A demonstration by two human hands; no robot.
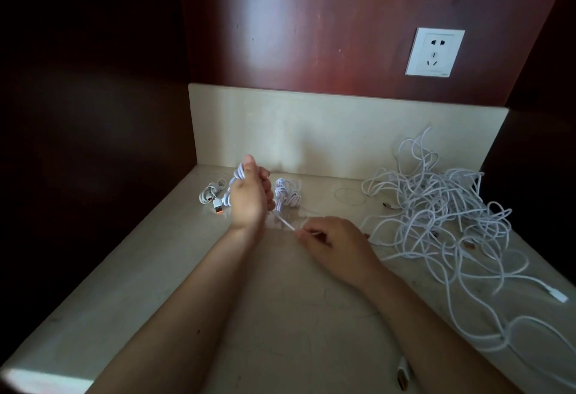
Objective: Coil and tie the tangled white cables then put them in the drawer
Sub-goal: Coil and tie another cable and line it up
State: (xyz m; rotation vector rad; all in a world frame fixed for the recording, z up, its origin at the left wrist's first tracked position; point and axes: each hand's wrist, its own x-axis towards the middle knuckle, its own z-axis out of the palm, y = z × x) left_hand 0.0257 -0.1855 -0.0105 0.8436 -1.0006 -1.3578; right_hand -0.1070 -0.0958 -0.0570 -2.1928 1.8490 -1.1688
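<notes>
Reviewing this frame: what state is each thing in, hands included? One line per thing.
left hand: grips a wound coil of white cable.
right hand: pinches that coil's loose tail.
held coil: wound, tail loose.
middle bundle: coiled, lying on the counter.
left bundle: coiled, lying on the counter.
tangled pile: tangled, heaped at the counter's right.
wall socket: nothing plugged in.

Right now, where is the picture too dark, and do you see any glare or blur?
Head view: the dark wooden left side panel is nearly black. Head view: soft glare lies on the red-brown wooden back wall. Head view: the thin white cable, pulled taut, looks slightly blurred.
</notes>
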